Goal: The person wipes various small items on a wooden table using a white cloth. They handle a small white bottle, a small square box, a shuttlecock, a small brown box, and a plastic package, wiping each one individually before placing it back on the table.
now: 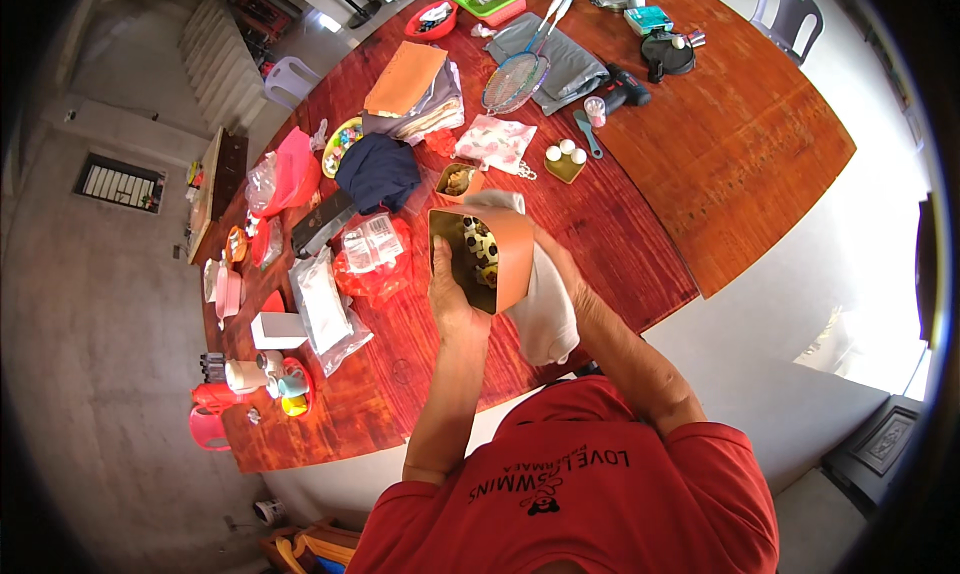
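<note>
Above the near part of the red wooden table, my left hand grips an orange-brown open box, its thumb over the rim. The box is tilted, so its olive inside shows small black, white and yellow pieces that I cannot name. On the far side of the box my right hand is closed on a white cloth. The cloth lies against the box's side and hangs down; the right fingers are partly hidden behind them. Just beyond stands a smaller orange box with tan contents.
A dark blue cloth, red plastic bag and white package lie to the left. Farther out are a small tray with white balls, rackets, a power drill and folded cloths. Cups stand near the left edge.
</note>
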Demonstrator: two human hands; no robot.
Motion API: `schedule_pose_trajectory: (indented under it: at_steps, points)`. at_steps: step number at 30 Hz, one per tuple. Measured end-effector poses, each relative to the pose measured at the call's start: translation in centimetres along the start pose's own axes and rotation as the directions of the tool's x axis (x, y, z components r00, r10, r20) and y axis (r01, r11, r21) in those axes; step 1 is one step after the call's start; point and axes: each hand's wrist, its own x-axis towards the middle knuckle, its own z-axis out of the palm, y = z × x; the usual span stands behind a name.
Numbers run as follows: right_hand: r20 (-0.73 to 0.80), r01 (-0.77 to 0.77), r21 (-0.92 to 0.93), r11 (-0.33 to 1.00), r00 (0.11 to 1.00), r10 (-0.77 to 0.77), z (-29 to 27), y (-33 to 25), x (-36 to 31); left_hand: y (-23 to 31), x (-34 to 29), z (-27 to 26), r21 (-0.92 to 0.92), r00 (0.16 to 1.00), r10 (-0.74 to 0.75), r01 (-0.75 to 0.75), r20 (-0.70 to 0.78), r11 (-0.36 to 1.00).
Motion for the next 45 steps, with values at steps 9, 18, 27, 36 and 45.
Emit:
schedule_pose_trajectory:
  at_steps: [9,18,27,36,45]
  points:
    - [-0.123,0.225,-0.477,0.849,0.94,-0.318,1.3,3.6,-5.5,-2.2,4.1,-5.0,-0.019,1.0,-0.015,0.015,0.016,1.0]
    - [0.352,0.391,-0.916,-0.089,0.679,-0.644,0.9,0.1,-4.9,-1.1,1.3,-2.9,0.281,0.995,-0.096,0.1,-0.029,0.955]
    - [0.177,0.141,-0.679,0.721,0.984,-0.026,4.3,-4.8,-2.8,-1.0,-2.1,-2.3,0.393,0.976,-0.086,-0.001,0.202,0.919]
    - [-0.059,-0.117,-0.007,0.993,0.992,0.116,-0.2,0.1,-0.4,-2.5,0.1,-4.1,0.269,0.997,0.082,-0.079,0.001,0.96]
    - [-0.255,-0.072,-0.255,0.964,0.967,0.005,-5.0,2.5,-2.3,-4.8,2.5,-5.1,0.278,0.983,0.084,-0.036,-0.163,0.96]
